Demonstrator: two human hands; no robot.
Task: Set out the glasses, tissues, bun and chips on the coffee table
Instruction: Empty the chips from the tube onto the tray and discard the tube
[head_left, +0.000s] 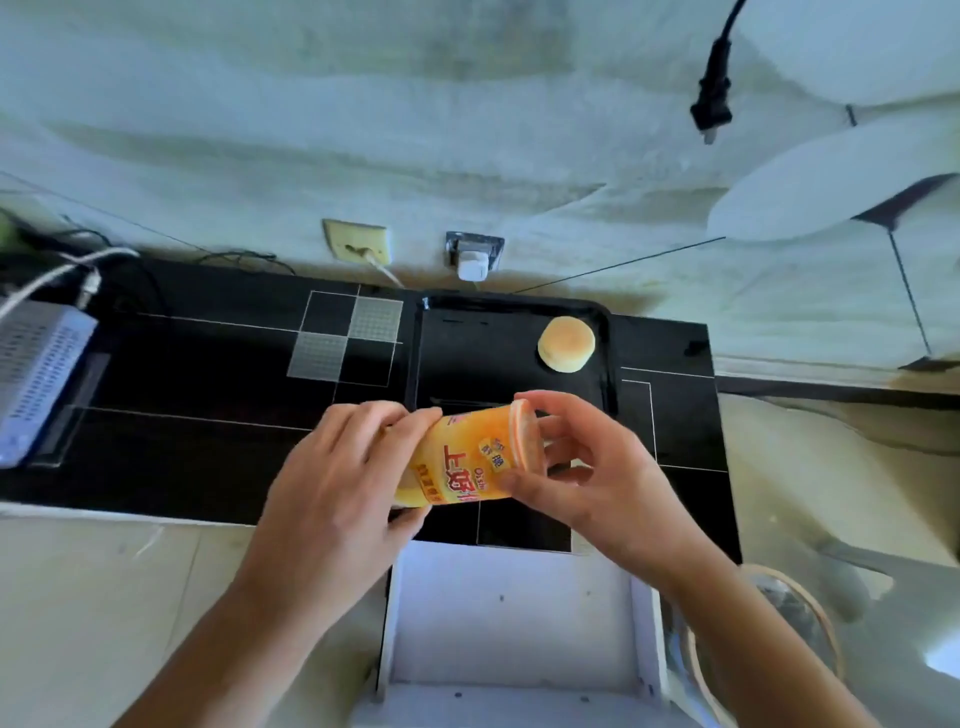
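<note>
An orange chips can (464, 456) with red lettering lies tilted in the air above the front of the black coffee table (208, 374). My left hand (337, 483) grips its lower end. At the lidded upper end, the fingers of my right hand (587, 478) are closed around the rim. A round pale bun (566, 344) rests in the far right corner of a black tray (519, 306) on the table, beyond the can. No glasses or tissues are in view.
A white perforated box (36, 374) with cables sits at the table's left end. An open white drawer or box (519, 618) stands below my hands. A round basket (795, 623) is on the floor at right. Wall sockets (472, 260) and a hanging black plug (711, 109) lie behind the table.
</note>
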